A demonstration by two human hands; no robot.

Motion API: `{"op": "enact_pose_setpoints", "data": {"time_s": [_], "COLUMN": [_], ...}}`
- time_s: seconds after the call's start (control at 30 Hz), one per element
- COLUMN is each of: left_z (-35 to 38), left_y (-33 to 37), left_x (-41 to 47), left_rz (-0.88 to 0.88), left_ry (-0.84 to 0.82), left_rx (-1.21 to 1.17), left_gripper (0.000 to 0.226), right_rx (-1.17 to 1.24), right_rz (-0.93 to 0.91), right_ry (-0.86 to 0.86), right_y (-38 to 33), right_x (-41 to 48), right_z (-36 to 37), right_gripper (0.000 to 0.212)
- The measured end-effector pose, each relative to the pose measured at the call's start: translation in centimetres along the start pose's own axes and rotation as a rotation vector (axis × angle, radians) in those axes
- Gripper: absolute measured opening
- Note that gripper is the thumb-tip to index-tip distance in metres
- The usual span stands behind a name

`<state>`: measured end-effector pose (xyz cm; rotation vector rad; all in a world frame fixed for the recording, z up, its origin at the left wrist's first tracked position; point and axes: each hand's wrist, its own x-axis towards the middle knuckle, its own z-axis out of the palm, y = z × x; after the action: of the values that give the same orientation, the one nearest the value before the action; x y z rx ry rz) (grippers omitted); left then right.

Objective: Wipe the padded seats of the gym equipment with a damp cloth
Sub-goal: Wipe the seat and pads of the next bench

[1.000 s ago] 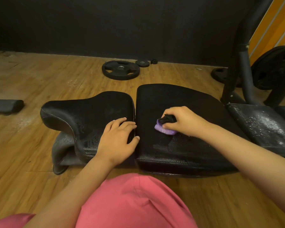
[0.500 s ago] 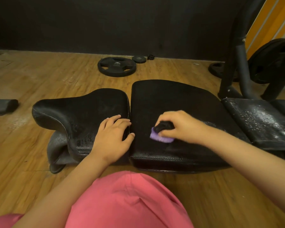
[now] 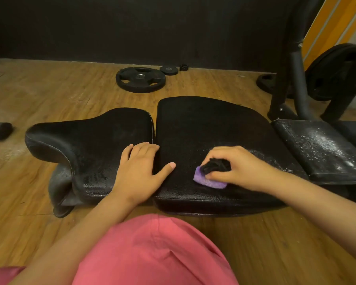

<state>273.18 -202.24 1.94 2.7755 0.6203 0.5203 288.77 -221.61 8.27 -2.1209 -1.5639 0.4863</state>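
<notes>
Mid-wipe, your right hand (image 3: 236,167) clutched the cloth (image 3: 209,179) near the middle pad's (image 3: 203,124) front; your left hand (image 3: 140,171) lay flat at its left edge. The speckled pad (image 3: 317,147) to its right probably needed wiping next.

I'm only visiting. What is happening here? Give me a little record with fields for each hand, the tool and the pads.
left hand: flat, fingers on the left pad, thumb on the middle pad
right hand: grips the cloth and presses it on the middle pad near its front edge
cloth: purple with a black part
right pad: speckled white, untouched
floor: wood, with a weight plate and a small plate near the dark wall
</notes>
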Motion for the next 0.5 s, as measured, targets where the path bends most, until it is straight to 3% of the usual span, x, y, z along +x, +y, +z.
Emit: {"op": "enact_pose_setpoints", "data": {"time_s": [0.3, 0.5], "left_z": [0.2, 0.2], "left_y": [-0.1, 0.0], "left_x": [-0.1, 0.0], "left_rz": [0.000, -0.001], "left_ry": [0.026, 0.024], "left_rx": [0.017, 0.022], "left_gripper": [0.086, 0.087], "right_rx": [-0.169, -0.003], "right_rz": [0.242, 0.083], "right_ry": [0.292, 0.128], "right_y": [6.1, 2.2], "right_x": [5.0, 0.0], "right_z": [-2.6, -0.6], "right_gripper": [0.008, 0.012]}}
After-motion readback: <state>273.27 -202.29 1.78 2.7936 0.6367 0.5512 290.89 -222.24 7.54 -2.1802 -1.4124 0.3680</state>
